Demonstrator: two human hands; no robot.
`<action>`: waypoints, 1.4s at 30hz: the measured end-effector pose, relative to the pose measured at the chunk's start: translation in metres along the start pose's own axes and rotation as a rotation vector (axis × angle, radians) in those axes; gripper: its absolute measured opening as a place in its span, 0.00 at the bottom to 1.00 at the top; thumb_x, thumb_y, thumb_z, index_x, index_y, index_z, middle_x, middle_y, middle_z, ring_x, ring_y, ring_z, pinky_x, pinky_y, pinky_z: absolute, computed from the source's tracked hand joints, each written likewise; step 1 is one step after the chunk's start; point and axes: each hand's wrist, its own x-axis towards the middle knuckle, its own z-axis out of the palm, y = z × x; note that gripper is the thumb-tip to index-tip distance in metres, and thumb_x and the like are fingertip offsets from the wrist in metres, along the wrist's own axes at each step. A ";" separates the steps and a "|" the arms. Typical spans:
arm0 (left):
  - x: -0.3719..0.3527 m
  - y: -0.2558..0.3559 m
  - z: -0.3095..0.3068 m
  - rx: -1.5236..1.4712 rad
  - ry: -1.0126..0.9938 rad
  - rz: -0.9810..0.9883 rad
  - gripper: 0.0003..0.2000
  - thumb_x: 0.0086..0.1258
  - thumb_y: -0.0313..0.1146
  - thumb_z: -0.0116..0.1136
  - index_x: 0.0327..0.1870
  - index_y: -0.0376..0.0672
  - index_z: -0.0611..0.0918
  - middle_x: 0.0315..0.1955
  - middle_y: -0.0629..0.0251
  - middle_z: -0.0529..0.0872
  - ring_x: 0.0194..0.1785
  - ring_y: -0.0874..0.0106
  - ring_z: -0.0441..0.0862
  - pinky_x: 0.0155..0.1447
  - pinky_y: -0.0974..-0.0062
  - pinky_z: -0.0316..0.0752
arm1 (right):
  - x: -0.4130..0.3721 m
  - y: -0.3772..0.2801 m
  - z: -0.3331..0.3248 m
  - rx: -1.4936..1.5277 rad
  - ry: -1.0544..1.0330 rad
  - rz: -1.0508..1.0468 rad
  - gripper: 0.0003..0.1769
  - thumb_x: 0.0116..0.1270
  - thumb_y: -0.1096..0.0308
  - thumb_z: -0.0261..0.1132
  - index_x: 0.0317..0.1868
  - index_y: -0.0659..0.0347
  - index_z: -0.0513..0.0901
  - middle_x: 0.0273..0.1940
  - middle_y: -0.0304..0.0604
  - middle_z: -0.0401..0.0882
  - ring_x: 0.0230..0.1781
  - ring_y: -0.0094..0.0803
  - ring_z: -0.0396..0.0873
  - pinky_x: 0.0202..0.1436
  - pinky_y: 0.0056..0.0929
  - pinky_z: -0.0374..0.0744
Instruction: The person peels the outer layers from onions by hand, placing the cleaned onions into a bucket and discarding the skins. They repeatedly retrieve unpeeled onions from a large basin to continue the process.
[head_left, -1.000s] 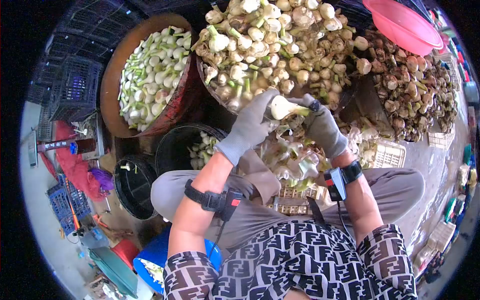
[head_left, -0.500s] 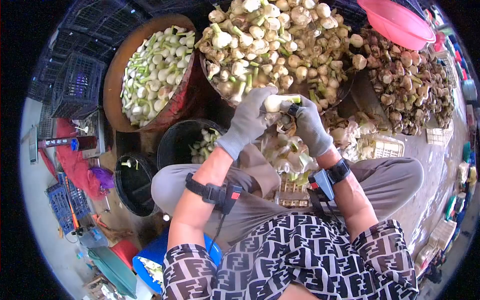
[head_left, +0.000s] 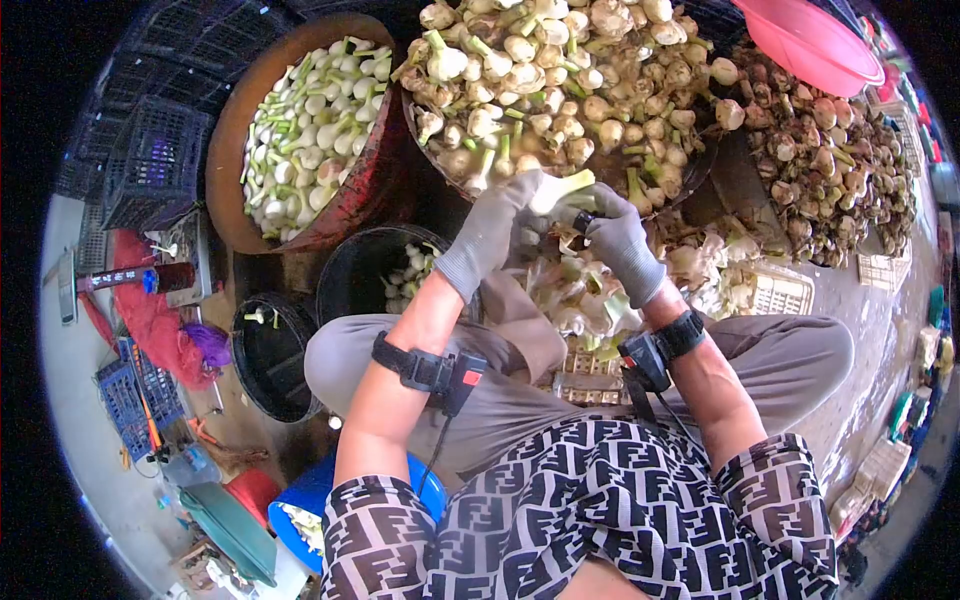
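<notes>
A white bulb with a green stem (head_left: 560, 190) is gripped in my gloved left hand (head_left: 493, 232), its stem pointing right. My gloved right hand (head_left: 620, 238) is closed just beside the bulb around a small black-ended tool (head_left: 583, 222), mostly hidden by the fingers. Loose skins and peelings (head_left: 580, 290) lie below both hands on a pale plastic crate (head_left: 585, 378). Beyond the hands stands a wide tub with a dark rim (head_left: 450, 185), heaped with unpeeled bulbs (head_left: 600, 100) in water.
A rusty-rimmed tub (head_left: 228, 190) of clean bulbs stands at upper left. Two black buckets (head_left: 345, 285) (head_left: 262, 375) sit left of my knee. Brownish bulbs (head_left: 825, 170) are piled at right, under a pink basin (head_left: 810, 45). A blue bucket (head_left: 290, 495) is at lower left.
The bulb has turned and its stem now tilts up to the right. My left hand has shifted slightly left, and my right hand has drawn a little away from the bulb.
</notes>
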 end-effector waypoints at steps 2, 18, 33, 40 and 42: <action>0.010 -0.015 0.003 0.324 0.095 0.335 0.13 0.69 0.43 0.47 0.40 0.42 0.77 0.27 0.70 0.78 0.27 0.81 0.72 0.33 0.85 0.69 | -0.001 0.003 0.006 0.114 0.068 0.132 0.12 0.51 0.75 0.66 0.39 0.61 0.81 0.34 0.40 0.81 0.33 0.24 0.78 0.38 0.22 0.74; -0.003 -0.001 0.002 0.560 -0.003 0.307 0.21 0.66 0.46 0.52 0.51 0.37 0.76 0.36 0.60 0.83 0.41 0.78 0.77 0.47 0.80 0.71 | 0.014 -0.032 -0.002 0.195 0.013 0.443 0.13 0.56 0.79 0.58 0.43 0.67 0.79 0.32 0.39 0.81 0.31 0.22 0.76 0.34 0.20 0.75; 0.006 0.003 -0.007 0.646 0.105 0.543 0.19 0.58 0.43 0.62 0.46 0.39 0.78 0.37 0.62 0.81 0.36 0.74 0.79 0.39 0.80 0.75 | 0.009 -0.044 -0.018 0.732 -0.064 0.599 0.10 0.63 0.74 0.55 0.43 0.69 0.76 0.34 0.40 0.80 0.31 0.24 0.77 0.35 0.18 0.75; -0.007 0.017 -0.010 0.492 -0.031 0.282 0.08 0.57 0.31 0.62 0.34 0.38 0.80 0.31 0.71 0.80 0.36 0.81 0.74 0.43 0.81 0.70 | -0.005 -0.012 -0.015 0.174 -0.175 0.122 0.10 0.52 0.78 0.55 0.33 0.65 0.81 0.34 0.43 0.81 0.29 0.30 0.77 0.36 0.25 0.75; -0.021 0.039 -0.017 0.547 -0.125 0.288 0.06 0.56 0.27 0.61 0.34 0.38 0.80 0.32 0.71 0.80 0.37 0.81 0.74 0.43 0.80 0.70 | -0.020 0.030 -0.018 -0.034 -0.233 0.443 0.13 0.51 0.75 0.55 0.38 0.63 0.81 0.36 0.48 0.80 0.33 0.35 0.79 0.40 0.27 0.76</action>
